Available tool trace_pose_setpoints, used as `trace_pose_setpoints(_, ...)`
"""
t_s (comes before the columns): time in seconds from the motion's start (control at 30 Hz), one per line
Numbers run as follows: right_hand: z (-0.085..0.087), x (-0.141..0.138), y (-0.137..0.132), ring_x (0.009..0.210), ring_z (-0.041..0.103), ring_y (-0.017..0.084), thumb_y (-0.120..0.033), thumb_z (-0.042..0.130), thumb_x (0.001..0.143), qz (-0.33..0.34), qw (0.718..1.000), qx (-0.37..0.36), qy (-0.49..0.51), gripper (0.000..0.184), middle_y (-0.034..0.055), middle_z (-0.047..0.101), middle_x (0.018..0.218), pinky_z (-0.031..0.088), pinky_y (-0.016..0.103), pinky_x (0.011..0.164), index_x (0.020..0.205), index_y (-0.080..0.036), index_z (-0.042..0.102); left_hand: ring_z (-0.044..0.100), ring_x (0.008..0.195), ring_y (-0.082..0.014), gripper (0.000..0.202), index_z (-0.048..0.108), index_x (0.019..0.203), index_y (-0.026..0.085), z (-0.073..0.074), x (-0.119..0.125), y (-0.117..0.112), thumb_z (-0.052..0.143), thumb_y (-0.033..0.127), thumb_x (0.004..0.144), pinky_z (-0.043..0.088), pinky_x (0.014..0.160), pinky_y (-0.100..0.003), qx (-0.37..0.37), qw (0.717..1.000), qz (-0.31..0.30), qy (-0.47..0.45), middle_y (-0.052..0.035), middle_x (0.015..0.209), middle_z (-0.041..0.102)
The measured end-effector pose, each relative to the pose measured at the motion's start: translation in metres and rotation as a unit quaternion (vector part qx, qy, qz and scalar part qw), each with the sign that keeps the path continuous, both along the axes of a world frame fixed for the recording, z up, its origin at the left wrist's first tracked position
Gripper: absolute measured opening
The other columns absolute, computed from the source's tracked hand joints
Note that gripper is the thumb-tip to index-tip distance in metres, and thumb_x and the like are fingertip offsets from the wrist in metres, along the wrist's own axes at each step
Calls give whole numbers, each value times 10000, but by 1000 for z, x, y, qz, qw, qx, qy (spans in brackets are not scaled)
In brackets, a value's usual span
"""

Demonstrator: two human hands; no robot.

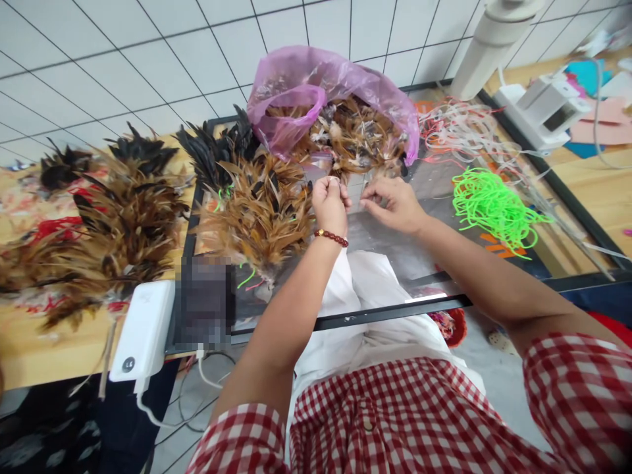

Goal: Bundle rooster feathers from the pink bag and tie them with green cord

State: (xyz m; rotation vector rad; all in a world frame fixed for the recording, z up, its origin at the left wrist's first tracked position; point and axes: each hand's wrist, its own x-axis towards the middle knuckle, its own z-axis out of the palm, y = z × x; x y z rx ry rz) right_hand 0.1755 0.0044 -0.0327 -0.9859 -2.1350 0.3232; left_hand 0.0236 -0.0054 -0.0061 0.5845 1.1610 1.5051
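My left hand [332,203], with a beaded bracelet [332,237] on its wrist, is closed with the thumb pressed on the fingers. Whatever it pinches is too small to make out. Just right of it, my right hand [394,203] has its fingers curled in toward the thumb, and its hold cannot be made out either. Both hands hover over the glass tabletop. A pile of brown feathers [261,210] lies left of my left hand. Beyond both hands sits a pink plastic bag [340,72] full of loose brown feathers [363,131].
Bright green cords [494,207] and pale strands [464,131] lie at the right. Black feathers [217,148] and another feather heap [128,217] are at the left. A white power bank [143,329] with a cable rests by the front edge. A white cylinder [494,46] stands behind.
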Motion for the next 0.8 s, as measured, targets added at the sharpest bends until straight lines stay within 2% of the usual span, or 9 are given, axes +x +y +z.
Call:
trace_pose_setpoints(0.1, 9, 7, 18, 807, 618, 219, -453, 573, 942, -60, 998, 4, 21, 282, 72, 703, 884, 468, 385, 781, 921, -204, 706, 389, 398, -40, 286, 496, 833, 220, 0, 3, 1, 617, 450, 952, 259, 406, -161, 3, 1000, -3, -1, 97, 528, 412)
trace_pose_setpoints(0.23, 16, 9, 60, 904, 629, 275, -403, 598, 921, -116, 992, 10, -44, 231, 99, 692, 920, 493, 446, 828, 922, -216, 735, 409, 429, -58, 263, 519, 859, 234, -5, 4, 5, 593, 464, 963, 328, 448, -182, 5, 1000, -5, 19, 88, 539, 395)
trace_pose_setpoints(0.33, 7, 2, 92, 919, 623, 299, -398, 656, 871, -146, 986, 17, -72, 201, 117, 699, 910, 496, 472, 841, 893, -220, 746, 440, 454, -68, 252, 519, 863, 240, -9, 3, 7, 606, 458, 954, 365, 485, -197, 11, 999, -6, 37, 83, 563, 409)
trace_pose_setpoints(0.43, -6, -4, 109, 904, 618, 299, -412, 691, 832, -172, 981, 16, -87, 212, 122, 711, 888, 496, 474, 837, 833, -204, 736, 440, 444, -56, 228, 495, 867, 237, -10, 3, 7, 589, 419, 969, 359, 477, -186, 10, 999, 1, 41, 90, 577, 421)
trace_pose_setpoints(0.5, -10, -4, 109, 900, 620, 294, -400, 684, 836, -185, 980, 11, -79, 208, 124, 716, 905, 492, 475, 843, 808, -199, 728, 451, 436, -44, 192, 485, 882, 233, -9, 3, 6, 566, 374, 984, 344, 459, -173, 5, 999, 6, 36, 93, 586, 450)
trace_pose_setpoints(0.6, -7, 1, 93, 826, 613, 263, -412, 691, 842, -182, 983, -19, -15, 220, 102, 699, 843, 491, 444, 797, 791, -200, 713, 489, 441, -38, 145, 498, 907, 227, -8, 3, 5, 558, 331, 989, 356, 458, -163, -3, 1000, -1, 31, 88, 608, 519)
trace_pose_setpoints(0.7, 0, 3, 67, 673, 550, 197, -514, 707, 840, -140, 982, -89, 86, 318, 46, 632, 695, 461, 370, 668, 747, -211, 677, 532, 465, -41, 152, 526, 910, 220, -7, 2, 5, 606, 337, 965, 399, 495, -165, -4, 999, -16, 33, 76, 642, 583)
trace_pose_setpoints(0.8, 2, -2, 41, 612, 497, 153, -642, 699, 819, -105, 964, -144, 195, 443, 9, 577, 653, 413, 315, 597, 735, -212, 638, 577, 508, -51, 157, 554, 904, 211, -8, 3, 6, 658, 325, 934, 443, 542, -175, 1, 999, -15, 32, 60, 672, 630)
